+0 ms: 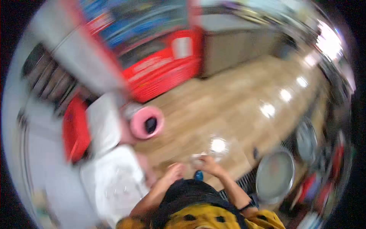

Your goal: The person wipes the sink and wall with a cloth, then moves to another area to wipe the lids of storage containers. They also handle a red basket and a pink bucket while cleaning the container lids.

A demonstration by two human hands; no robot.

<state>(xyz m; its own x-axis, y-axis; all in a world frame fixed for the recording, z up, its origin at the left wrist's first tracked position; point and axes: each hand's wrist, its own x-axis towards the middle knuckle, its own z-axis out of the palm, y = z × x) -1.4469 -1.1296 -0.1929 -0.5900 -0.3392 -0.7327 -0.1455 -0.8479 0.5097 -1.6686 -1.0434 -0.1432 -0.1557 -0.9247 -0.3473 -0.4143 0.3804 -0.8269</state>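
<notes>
My left hand (175, 171) is held in front of my waist, its fingers curled in; blur hides whether anything is in them. Just to its right, my right hand (209, 165) is closed on a small whitish thing (197, 158), too smeared to name. The hands are close together but apart, above the wood-look floor. Below them shows the blue tip of a shoe (198, 175).
At left stand white stools (116, 187), a red chair (76, 131) and a pink bin (159, 129) with a dark inside. A red display fridge (167, 63) is behind. Large round metal pans (275, 175) sit at right, by a floor grate (247, 182).
</notes>
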